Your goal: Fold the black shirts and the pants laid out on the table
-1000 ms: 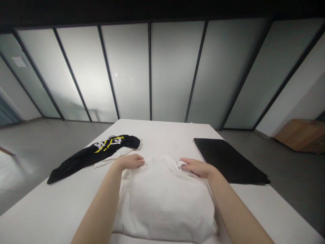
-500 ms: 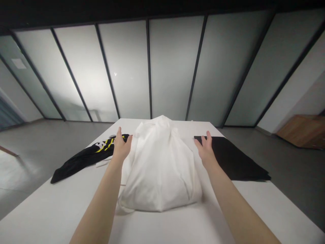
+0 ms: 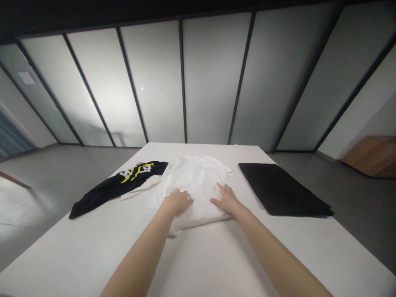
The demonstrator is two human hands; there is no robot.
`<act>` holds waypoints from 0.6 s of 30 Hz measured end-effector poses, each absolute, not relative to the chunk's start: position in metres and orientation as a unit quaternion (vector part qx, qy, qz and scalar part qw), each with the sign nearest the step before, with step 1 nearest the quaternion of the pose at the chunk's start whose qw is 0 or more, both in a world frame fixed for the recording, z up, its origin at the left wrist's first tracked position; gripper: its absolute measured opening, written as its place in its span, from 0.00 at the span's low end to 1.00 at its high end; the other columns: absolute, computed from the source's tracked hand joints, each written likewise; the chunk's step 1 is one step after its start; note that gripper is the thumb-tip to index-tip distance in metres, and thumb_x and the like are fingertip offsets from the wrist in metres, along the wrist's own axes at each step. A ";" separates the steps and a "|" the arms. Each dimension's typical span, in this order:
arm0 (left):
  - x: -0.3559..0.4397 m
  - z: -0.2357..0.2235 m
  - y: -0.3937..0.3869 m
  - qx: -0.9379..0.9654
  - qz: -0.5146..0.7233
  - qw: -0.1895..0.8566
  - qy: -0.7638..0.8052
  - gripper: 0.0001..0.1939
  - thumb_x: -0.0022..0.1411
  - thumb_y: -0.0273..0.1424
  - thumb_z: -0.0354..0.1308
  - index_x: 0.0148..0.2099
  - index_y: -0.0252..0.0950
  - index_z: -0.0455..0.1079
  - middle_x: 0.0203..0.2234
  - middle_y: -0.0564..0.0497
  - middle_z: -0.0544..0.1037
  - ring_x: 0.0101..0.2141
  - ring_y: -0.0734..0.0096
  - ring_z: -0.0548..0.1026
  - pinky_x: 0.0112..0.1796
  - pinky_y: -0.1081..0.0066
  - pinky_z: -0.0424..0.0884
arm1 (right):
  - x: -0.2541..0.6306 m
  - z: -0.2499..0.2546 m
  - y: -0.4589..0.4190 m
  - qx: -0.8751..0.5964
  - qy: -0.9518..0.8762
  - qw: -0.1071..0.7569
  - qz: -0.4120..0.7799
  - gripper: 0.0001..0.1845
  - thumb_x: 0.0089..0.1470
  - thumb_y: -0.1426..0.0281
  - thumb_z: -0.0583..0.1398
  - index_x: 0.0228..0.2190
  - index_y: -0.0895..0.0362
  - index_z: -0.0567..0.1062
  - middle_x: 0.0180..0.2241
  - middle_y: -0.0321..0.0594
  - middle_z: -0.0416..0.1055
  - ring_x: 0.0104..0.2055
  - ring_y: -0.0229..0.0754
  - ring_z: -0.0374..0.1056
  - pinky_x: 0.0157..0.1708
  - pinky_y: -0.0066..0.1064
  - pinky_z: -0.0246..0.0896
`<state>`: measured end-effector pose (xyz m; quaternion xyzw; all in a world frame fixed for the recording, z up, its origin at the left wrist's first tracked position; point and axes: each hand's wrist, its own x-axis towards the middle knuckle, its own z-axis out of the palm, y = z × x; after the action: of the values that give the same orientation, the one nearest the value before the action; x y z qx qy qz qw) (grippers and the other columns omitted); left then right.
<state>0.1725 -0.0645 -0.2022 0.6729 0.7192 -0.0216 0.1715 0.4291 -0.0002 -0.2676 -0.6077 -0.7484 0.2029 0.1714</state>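
Observation:
A white shirt (image 3: 198,175) lies fairly flat on the white table, wrinkled, its near edge uneven. On its near left part rests my left hand (image 3: 178,201), palm down, thumb pointing inward and the other fingers partly hidden. My right hand (image 3: 226,199) presses on the near right part of the shirt with fingers spread. Both hands are open and hold nothing. A white sleeve stretches out to the left, beside a black garment (image 3: 108,192) with a yellow and white print.
To the right lies a flat, layered black cloth or sheet (image 3: 281,189). The white table (image 3: 192,264) runs away from me toward frosted glass panels (image 3: 210,82) in dark frames. A wooden piece (image 3: 371,156) stands on the floor at far right.
The raised, puffed-up white shirt has sunk flat onto the table. My hands have come down and inward from either side of it and now lie on it.

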 end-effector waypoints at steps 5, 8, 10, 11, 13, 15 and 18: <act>0.182 -0.231 -0.058 0.654 0.014 0.096 0.750 0.34 0.73 0.50 0.48 0.75 0.44 0.61 0.75 0.30 0.54 0.72 0.25 0.53 0.60 0.23 0.52 | 0.443 -0.263 0.008 -0.690 -0.675 0.226 0.131 0.43 0.57 0.47 0.64 0.60 0.67 0.71 0.66 0.74 0.60 0.72 0.73 0.52 0.68 0.60 0.45; 0.169 -0.244 -0.050 0.686 0.067 0.049 0.722 0.32 0.75 0.49 0.46 0.75 0.46 0.61 0.76 0.35 0.53 0.73 0.32 0.51 0.65 0.27 0.47 | 0.448 -0.257 0.005 -0.664 -0.689 0.228 0.181 0.27 0.53 0.51 0.67 0.42 0.63 0.80 0.55 0.70 0.72 0.65 0.76 0.60 0.66 0.63 0.46; 0.160 -0.250 -0.045 0.697 0.086 0.049 0.710 0.30 0.75 0.49 0.46 0.73 0.46 0.63 0.76 0.38 0.54 0.73 0.37 0.52 0.66 0.30 0.46 | 0.444 -0.254 0.002 -0.602 -0.725 0.248 0.224 0.16 0.53 0.58 0.67 0.36 0.58 0.80 0.48 0.60 0.77 0.60 0.68 0.67 0.65 0.58 0.51; 0.156 -0.251 -0.043 0.699 0.093 0.056 0.707 0.30 0.75 0.48 0.47 0.72 0.46 0.65 0.76 0.39 0.54 0.73 0.38 0.52 0.67 0.31 0.46 | 0.440 -0.254 0.000 -0.573 -0.738 0.261 0.243 0.13 0.54 0.59 0.65 0.36 0.56 0.80 0.46 0.55 0.79 0.57 0.62 0.70 0.64 0.54 0.55; 0.152 -0.252 -0.040 0.695 0.113 0.073 0.707 0.28 0.75 0.46 0.49 0.71 0.46 0.66 0.75 0.41 0.57 0.74 0.42 0.53 0.67 0.32 0.46 | 0.430 -0.252 -0.002 -0.530 -0.720 0.318 0.315 0.13 0.58 0.59 0.62 0.40 0.53 0.79 0.46 0.47 0.81 0.54 0.55 0.73 0.60 0.46 0.63; 0.150 -0.250 -0.040 0.687 0.150 0.087 0.706 0.25 0.74 0.43 0.50 0.69 0.47 0.67 0.73 0.44 0.63 0.73 0.46 0.56 0.68 0.34 0.46 | 0.422 -0.250 -0.003 -0.479 -0.622 0.429 0.448 0.16 0.60 0.56 0.62 0.46 0.49 0.77 0.50 0.42 0.81 0.54 0.51 0.74 0.57 0.43 0.68; 0.150 -0.246 -0.040 0.671 0.211 0.100 0.704 0.22 0.75 0.38 0.49 0.66 0.46 0.70 0.67 0.45 0.73 0.68 0.52 0.66 0.69 0.40 0.48 | 0.418 -0.248 -0.003 -0.379 -0.416 0.530 0.634 0.21 0.59 0.52 0.63 0.51 0.46 0.75 0.54 0.42 0.80 0.57 0.51 0.74 0.56 0.44 0.71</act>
<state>0.1503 -0.0404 -0.2464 0.6705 0.7043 0.2107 0.0997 0.4177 -0.0026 -0.2477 -0.3795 -0.4158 0.6338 0.5305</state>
